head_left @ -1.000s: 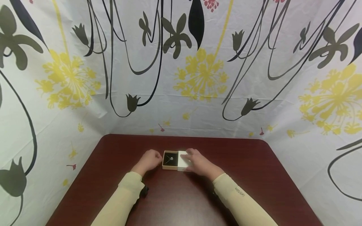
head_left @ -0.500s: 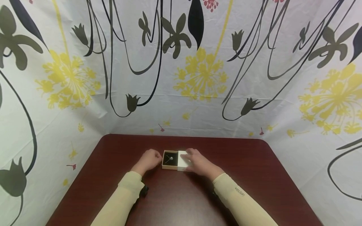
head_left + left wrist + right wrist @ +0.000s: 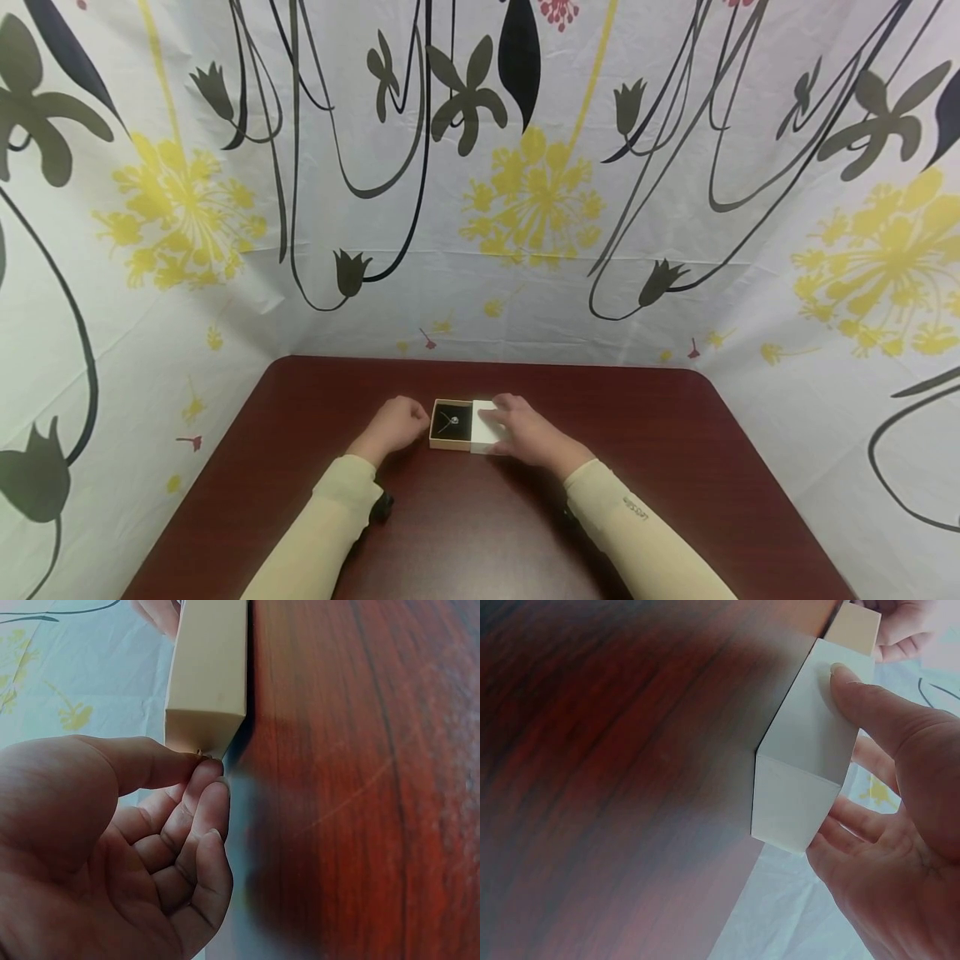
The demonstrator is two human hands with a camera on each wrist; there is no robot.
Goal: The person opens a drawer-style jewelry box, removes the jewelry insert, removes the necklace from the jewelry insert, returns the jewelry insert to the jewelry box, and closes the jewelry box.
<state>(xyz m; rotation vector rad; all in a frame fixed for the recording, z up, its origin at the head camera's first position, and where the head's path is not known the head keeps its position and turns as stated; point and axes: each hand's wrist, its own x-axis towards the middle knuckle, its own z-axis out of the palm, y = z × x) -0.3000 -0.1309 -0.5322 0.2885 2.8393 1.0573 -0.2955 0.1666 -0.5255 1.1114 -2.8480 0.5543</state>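
A small jewelry box lies on the table, its tan inner drawer sticking out to the left of the white sleeve. In the drawer, a silver-looking necklace with a small pendant rests on black padding. At the drawer's left end, my left hand pinches a tiny pull tab between thumb and forefinger; the fingers hide most of it. My right hand holds the white sleeve from the right, with the thumb against its near side and the fingers on top and behind.
The dark red-brown table has rounded far corners. A white cloth with yellow, grey and black plant prints hangs behind it and along both sides.
Almost nothing differs. The drawer has perhaps shifted very slightly left; both hands stay in the same place on the box.
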